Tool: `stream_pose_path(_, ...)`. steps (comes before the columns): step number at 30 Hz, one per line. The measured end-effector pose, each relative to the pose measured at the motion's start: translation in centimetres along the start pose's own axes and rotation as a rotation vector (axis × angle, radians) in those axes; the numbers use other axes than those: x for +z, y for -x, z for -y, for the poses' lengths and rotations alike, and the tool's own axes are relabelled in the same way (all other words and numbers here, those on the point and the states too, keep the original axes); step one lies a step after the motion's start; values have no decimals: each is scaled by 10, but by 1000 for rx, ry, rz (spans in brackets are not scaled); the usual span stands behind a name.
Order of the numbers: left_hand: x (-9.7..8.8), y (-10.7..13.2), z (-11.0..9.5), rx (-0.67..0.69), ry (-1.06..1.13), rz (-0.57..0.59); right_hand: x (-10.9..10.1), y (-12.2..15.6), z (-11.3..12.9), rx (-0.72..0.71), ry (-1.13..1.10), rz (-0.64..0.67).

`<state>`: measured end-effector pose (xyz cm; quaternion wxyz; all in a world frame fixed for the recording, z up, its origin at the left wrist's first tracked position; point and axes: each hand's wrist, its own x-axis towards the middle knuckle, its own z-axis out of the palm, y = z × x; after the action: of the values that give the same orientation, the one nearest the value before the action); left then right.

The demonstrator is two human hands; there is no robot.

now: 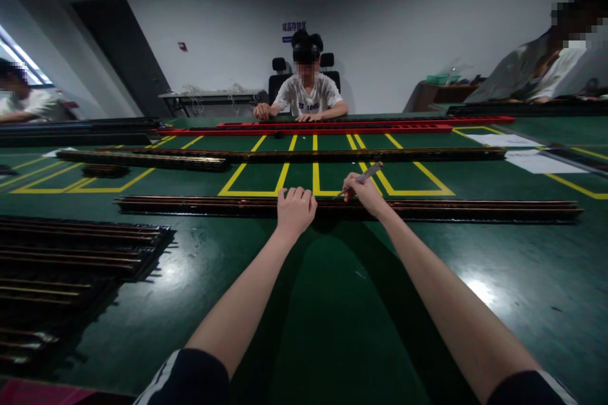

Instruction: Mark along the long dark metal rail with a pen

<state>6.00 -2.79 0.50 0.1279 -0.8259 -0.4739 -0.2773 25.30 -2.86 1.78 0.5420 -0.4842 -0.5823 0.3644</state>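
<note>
A long dark strip (451, 209) with copper-coloured lines along it lies crosswise on the green table in front of me. My left hand (297, 210) is on the strip left of its middle, fingers curled over the far edge and closed on it. Pinched in my right hand (361, 191) is a slim pen-like tool (371, 172). Its thin tip points down and left, close to the strip's far edge; whether it touches cannot be made out.
Stacks of similar dark strips (71, 247) lie at the left. Beyond are another long strip (403, 154), a shorter bundle (142, 159), red rails (308, 130), yellow tape lines and white papers (546, 162). A person (308, 92) sits opposite; others sit at both sides.
</note>
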Motion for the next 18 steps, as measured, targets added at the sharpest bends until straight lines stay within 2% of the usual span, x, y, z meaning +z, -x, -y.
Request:
stream_pose_path(3, 2, 0, -5, 63, 35, 68, 1, 0, 1, -8, 2, 0)
stream_pose_path(6, 5, 0, -5, 71, 64, 114, 1, 1, 3, -19, 4, -1)
stream_pose_path(18, 6, -5, -9, -39, 90, 85, -1, 3, 7, -15, 14, -19)
